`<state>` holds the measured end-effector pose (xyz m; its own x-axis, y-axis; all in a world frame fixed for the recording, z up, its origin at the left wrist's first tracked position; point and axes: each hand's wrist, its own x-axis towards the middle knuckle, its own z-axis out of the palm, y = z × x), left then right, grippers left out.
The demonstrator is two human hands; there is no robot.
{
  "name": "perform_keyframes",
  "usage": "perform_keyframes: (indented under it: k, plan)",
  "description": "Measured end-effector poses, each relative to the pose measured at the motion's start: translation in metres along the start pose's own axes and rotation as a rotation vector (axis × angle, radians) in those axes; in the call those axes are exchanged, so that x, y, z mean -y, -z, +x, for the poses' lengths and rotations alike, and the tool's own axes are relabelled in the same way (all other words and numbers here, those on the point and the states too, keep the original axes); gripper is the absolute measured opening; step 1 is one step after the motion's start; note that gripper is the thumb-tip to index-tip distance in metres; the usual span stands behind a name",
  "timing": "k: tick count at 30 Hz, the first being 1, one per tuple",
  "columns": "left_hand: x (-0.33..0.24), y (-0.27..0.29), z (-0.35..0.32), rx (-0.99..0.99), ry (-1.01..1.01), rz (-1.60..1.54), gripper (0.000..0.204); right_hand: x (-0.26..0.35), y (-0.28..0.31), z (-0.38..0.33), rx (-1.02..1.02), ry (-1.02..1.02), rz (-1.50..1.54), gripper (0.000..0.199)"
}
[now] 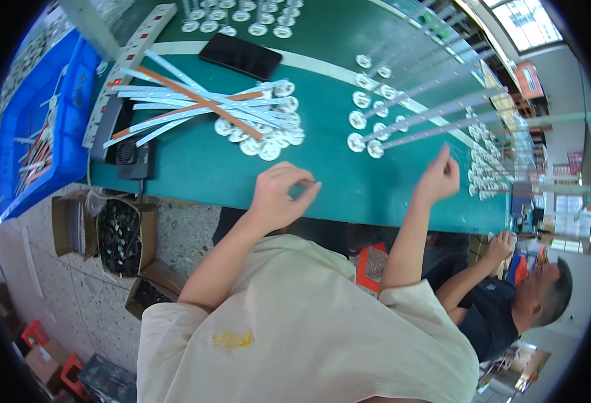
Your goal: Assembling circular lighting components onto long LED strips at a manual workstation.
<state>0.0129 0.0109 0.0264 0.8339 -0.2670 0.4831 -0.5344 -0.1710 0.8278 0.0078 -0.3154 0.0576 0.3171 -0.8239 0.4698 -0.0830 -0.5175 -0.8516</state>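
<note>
My left hand (281,196) is over the table's near edge, fingers bent, thumb and forefinger slightly apart, with nothing visible between them. Further right, my right hand (437,177) is raised with its fingers curled closed; whether they hold anything is hidden. Beyond the left hand lies a pile of round white discs (269,149). Across it and to its left lie loose LED strips (168,99), white and orange, crossing each other. Past my right hand, LED strips (436,134) stand upright on round white bases (375,148), in rows.
A black phone (240,56) lies behind the strips on the green table (329,195). At left are a power strip (131,64), a black adapter (136,158) and a blue bin (74,144). Cardboard boxes (149,235) stand on the floor. A co-worker (490,302) sits at right.
</note>
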Motion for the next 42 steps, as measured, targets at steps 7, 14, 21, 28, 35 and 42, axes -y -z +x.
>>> perform_keyframes:
  k: [7, 14, 21, 28, 35, 42]
  plan:
    - [0.002, 0.001, -0.003, 0.012, 0.020, -0.068, 0.011, 0.117, -0.018, -0.129, 0.499, 0.347, 0.439, 0.016]
    - [0.006, 0.002, -0.008, 0.018, 0.005, -0.104, 0.024, 0.152, -0.112, -0.163, 1.031, 0.615, 0.072, 0.020]
    - [0.001, 0.001, -0.009, -0.041, -0.044, -0.112, 0.022, 0.159, -0.124, -0.165, 1.254, 0.739, -0.227, 0.022]
    - [-0.006, 0.002, -0.024, -0.396, -0.202, -0.110, 0.018, 0.154, -0.062, -0.146, 1.058, 0.433, 0.028, 0.017]
    - [-0.015, 0.001, -0.020, -0.334, -0.109, 0.033, 0.045, 0.128, -0.009, -0.127, 0.938, -0.138, 0.415, 0.011]
    - [-0.013, -0.010, -0.011, 0.024, -0.009, -0.060, 0.053, 0.110, 0.025, -0.123, 0.947, -0.239, 0.373, 0.012]
